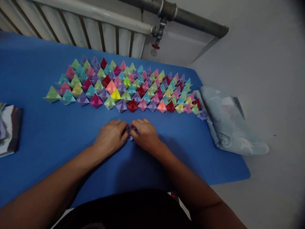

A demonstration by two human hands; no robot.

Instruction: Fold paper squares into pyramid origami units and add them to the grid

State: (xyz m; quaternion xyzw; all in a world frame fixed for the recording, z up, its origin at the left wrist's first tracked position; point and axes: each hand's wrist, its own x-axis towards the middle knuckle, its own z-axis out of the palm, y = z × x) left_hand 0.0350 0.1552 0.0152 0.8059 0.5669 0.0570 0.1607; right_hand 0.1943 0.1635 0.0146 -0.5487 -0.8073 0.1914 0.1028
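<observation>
A small purple folded paper [130, 133] stands between my hands, close to the blue surface. My left hand [111, 135] pinches its left side with thumb and fingers. On its right side, the fingers of my right hand [145, 133] are closed in the same way. Much of the paper is hidden behind my fingers, so its full shape does not show. Just beyond my hands stand rows of folded paper boats in many colours, among them a dark red boat [132, 106] and a purple boat [121, 106] in the nearest row.
The blue table [59, 140] carries everything. A folded grey-blue patterned cloth [221, 117] lies at the right edge, touching the last boats. At the far left is a stack of papers or a book [8, 130]. A white radiator [90, 33] and a red-handled valve [155, 46] stand behind the table.
</observation>
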